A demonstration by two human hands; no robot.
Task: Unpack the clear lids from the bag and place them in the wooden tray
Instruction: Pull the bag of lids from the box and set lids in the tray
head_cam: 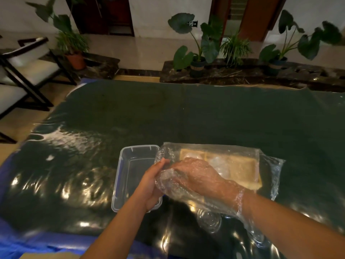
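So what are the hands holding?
The left hand grips the clear bag at its left end; the right hand is inside it, its grasp hidden.

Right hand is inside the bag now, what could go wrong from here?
The clear plastic bag drapes over the wooden tray, so lids may catch on film instead of landing inside. The right hand works wrapped in film while the left hand pinches the bag's edge; a slip could spill lids. Round clear lids near the table edge could be knocked off.
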